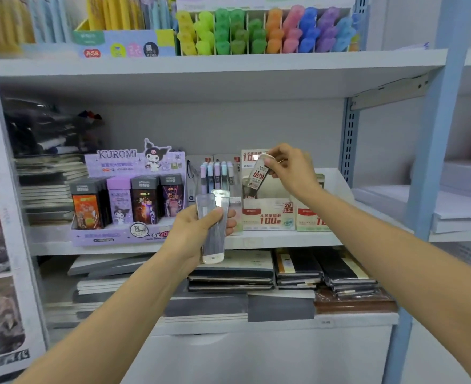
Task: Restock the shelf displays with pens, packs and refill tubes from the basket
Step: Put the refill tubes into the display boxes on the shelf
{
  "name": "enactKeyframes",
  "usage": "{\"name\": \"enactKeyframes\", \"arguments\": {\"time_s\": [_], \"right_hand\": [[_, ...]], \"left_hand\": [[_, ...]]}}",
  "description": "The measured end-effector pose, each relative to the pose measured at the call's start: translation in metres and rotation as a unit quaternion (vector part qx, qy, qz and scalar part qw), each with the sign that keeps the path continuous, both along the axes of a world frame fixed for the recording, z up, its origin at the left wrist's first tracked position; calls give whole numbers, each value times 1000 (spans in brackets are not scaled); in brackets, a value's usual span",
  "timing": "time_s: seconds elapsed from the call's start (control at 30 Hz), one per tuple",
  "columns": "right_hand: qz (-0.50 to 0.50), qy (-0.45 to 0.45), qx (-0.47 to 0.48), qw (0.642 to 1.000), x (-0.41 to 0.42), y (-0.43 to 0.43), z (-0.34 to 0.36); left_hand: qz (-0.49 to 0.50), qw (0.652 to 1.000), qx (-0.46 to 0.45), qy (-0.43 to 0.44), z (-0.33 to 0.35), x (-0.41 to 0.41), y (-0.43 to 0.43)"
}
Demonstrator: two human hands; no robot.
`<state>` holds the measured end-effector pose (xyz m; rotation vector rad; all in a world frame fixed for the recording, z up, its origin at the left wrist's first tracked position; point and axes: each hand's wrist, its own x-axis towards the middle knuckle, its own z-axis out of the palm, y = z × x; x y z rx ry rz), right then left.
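My left hand (194,231) grips two clear lead refill tubes (213,225) with white caps, held upright in front of the middle shelf. My right hand (289,169) pinches one more refill tube (256,174) by its top end, with the tube tilted over the open white display box (269,214) printed with red "100". The box stands on the middle shelf, right of a pack of pastel pens (217,173). No basket is in view.
A purple Kuromi display (126,195) with refill cases stands left on the middle shelf (284,239). Highlighters (256,31) fill the top shelf. Stacked notebooks (298,270) lie on the shelf below. A blue upright post (434,162) bounds the right side.
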<state>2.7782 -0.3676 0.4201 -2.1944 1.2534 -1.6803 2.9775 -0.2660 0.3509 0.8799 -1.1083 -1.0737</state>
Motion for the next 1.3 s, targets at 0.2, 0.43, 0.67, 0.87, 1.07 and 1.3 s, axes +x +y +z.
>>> {"name": "enactKeyframes", "arguments": {"time_s": [0.2, 0.43, 0.67, 0.87, 1.07, 1.3], "right_hand": [[-34, 88, 9, 995, 18, -19, -7], [-40, 32, -31, 998, 15, -21, 0], [-20, 60, -86, 994, 3, -17, -1], [-19, 92, -12, 995, 11, -28, -12], [-42, 171, 33, 984, 17, -28, -15], [185, 29, 55, 981, 26, 29, -12]], "left_hand": [[1, 1000, -1, 6, -1, 6, -1], [16, 1000, 5, 10, -3, 12, 0], [40, 999, 5, 2, -1, 12, -2], [37, 999, 2, -25, -3, 10, -4], [29, 999, -3, -31, -5, 11, -1], [12, 999, -6, -38, -4, 4, 4]]}}
